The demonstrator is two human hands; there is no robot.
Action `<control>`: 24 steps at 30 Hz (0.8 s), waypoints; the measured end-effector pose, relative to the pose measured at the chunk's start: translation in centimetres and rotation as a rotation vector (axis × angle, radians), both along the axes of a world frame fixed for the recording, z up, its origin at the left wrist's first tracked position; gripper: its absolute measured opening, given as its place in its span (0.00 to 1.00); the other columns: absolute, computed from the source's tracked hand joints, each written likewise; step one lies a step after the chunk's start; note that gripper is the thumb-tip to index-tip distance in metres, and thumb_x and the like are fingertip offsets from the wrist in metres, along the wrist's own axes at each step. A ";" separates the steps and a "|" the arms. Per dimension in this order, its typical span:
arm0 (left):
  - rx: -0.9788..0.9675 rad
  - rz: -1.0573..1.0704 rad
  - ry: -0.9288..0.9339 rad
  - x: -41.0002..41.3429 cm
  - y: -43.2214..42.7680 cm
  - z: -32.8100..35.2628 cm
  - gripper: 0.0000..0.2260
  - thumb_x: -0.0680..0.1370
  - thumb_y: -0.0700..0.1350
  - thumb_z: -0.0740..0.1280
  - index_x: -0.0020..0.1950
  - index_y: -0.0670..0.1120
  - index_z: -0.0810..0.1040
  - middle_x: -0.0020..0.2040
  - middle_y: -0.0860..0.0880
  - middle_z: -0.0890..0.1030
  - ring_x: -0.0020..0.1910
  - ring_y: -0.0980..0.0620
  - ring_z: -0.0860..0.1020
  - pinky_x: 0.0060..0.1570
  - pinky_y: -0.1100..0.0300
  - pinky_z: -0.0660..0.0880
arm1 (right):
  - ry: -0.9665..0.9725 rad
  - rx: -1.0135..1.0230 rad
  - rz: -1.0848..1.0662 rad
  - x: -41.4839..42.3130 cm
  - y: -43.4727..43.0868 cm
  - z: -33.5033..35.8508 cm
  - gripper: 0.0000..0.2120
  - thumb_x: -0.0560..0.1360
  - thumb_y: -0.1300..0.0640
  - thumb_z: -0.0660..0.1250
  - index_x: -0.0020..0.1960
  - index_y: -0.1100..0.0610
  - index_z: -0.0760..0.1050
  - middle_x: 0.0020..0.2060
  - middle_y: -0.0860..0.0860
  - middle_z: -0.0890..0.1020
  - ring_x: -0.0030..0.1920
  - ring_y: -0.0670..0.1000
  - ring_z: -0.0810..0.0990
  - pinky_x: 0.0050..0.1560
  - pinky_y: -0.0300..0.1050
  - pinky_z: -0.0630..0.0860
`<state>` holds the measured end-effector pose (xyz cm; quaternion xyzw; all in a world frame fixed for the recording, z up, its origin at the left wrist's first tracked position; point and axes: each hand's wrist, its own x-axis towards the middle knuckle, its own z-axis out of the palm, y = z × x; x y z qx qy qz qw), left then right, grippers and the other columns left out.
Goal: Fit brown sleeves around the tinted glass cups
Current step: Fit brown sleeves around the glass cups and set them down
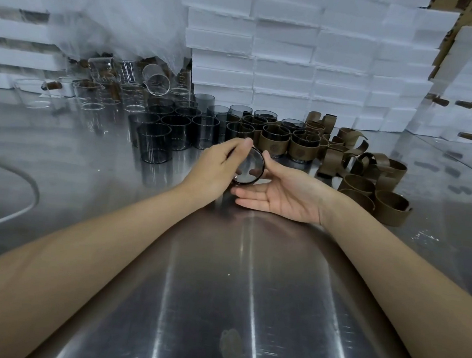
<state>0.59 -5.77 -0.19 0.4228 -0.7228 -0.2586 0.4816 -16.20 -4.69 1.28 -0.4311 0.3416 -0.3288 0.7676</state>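
Note:
A tinted glass cup (249, 167) lies tipped on its side above the steel table, its round end facing me. My left hand (218, 167) grips it from the left, thumb curled over the top rim. My right hand (282, 193) lies palm up under and beside the cup, thumb touching its right rim, fingers straight. Whether a sleeve is on this cup I cannot tell. Bare tinted cups (157, 142) stand in a cluster behind my left hand. Cups wearing brown sleeves (274, 142) stand behind the held cup. Loose brown sleeves (373, 180) are piled to the right.
Clear glass beakers (99, 93) stand at the back left under a sheet of plastic film. White foam boxes (284, 53) are stacked along the back. A white cable (21, 210) curves over the table (246, 295) at the left.

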 end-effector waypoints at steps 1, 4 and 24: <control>0.016 0.000 0.011 0.0 0.0 0.0 0.17 0.84 0.55 0.54 0.53 0.51 0.81 0.46 0.52 0.84 0.43 0.55 0.82 0.46 0.62 0.75 | 0.003 0.002 0.005 0.0 0.0 0.0 0.24 0.80 0.44 0.57 0.60 0.64 0.71 0.50 0.66 0.83 0.52 0.59 0.84 0.50 0.52 0.82; 0.068 -0.015 0.048 0.1 0.2 0.1 0.19 0.84 0.56 0.50 0.54 0.53 0.80 0.47 0.53 0.84 0.47 0.58 0.81 0.50 0.67 0.74 | 0.004 0.013 0.007 0.0 0.0 0.0 0.24 0.80 0.44 0.56 0.62 0.65 0.69 0.50 0.66 0.82 0.52 0.60 0.84 0.51 0.53 0.82; 0.022 0.013 0.006 -0.1 -0.1 0.2 0.06 0.80 0.57 0.64 0.47 0.58 0.78 0.40 0.58 0.82 0.42 0.56 0.80 0.45 0.62 0.74 | -0.013 0.043 -0.023 0.1 0.1 0.2 0.27 0.76 0.47 0.62 0.68 0.65 0.66 0.54 0.69 0.80 0.54 0.62 0.83 0.48 0.52 0.82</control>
